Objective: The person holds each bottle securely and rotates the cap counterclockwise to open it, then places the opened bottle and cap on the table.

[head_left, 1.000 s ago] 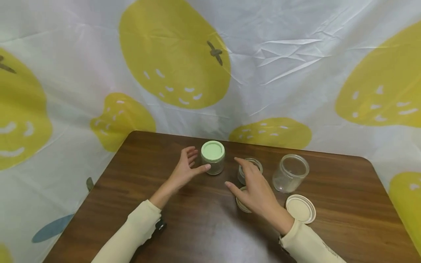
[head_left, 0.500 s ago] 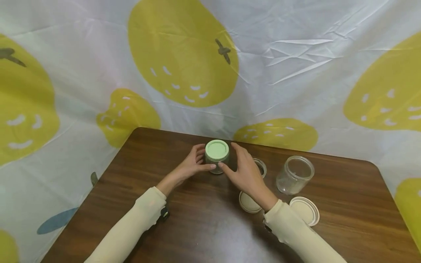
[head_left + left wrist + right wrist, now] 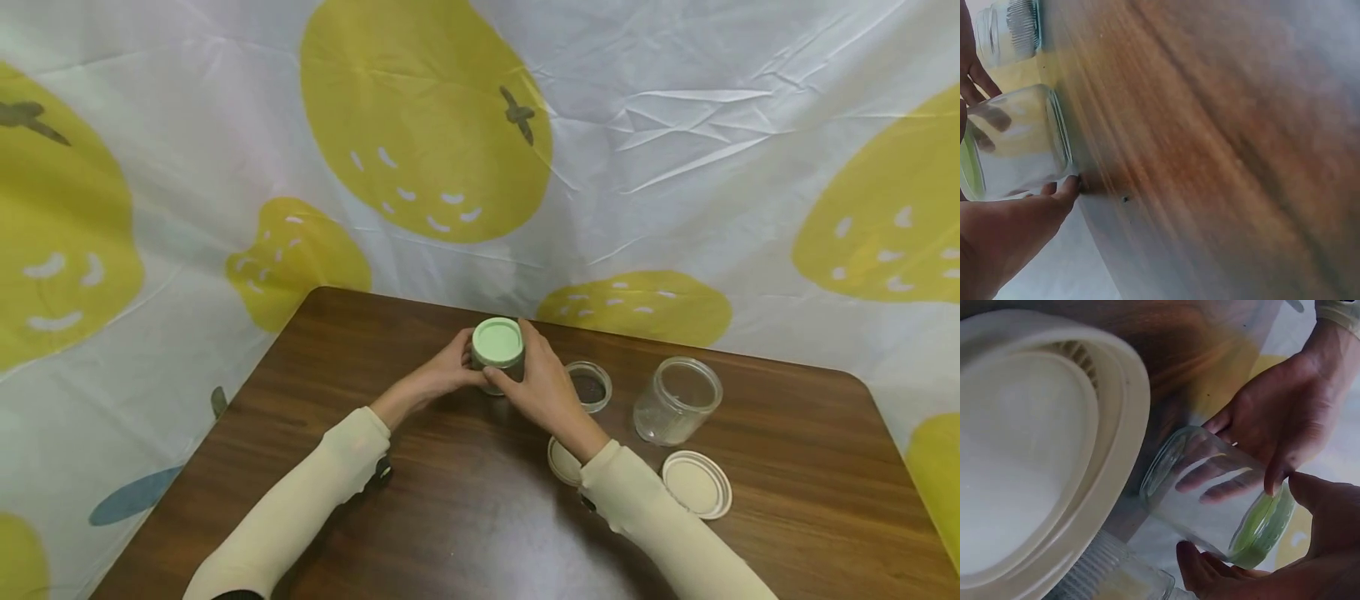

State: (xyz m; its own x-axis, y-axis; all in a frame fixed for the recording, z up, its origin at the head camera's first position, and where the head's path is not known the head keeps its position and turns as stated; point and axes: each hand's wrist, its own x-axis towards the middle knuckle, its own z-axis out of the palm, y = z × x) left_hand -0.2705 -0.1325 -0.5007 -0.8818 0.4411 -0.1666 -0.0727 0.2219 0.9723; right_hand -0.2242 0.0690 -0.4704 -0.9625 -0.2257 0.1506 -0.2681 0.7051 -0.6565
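Near the table's back edge a clear glass jar (image 3: 1210, 519) stands upright, topped by a pale green lid (image 3: 498, 340). My left hand (image 3: 442, 372) grips it from the left, with fingers wrapped behind the glass in the right wrist view. From the right, my right hand (image 3: 546, 387) holds the jar near its top, the thumb by the lid's rim. In the left wrist view the jar's base is at or very near the tabletop. No contents show through its glass.
Right of the hands stand a small jar (image 3: 588, 388) with a dark inside and a larger lidless clear jar (image 3: 677, 402). Two cream lids lie nearer me, one lid (image 3: 697, 485) further right, the other lid (image 3: 562, 462) partly behind my right wrist. A fruit-print cloth (image 3: 645, 192) hangs behind the table.
My right hand has moved left and forward from over the small jar to the green-lidded jar. Both hands have closed in round that jar. The view has shifted slightly.
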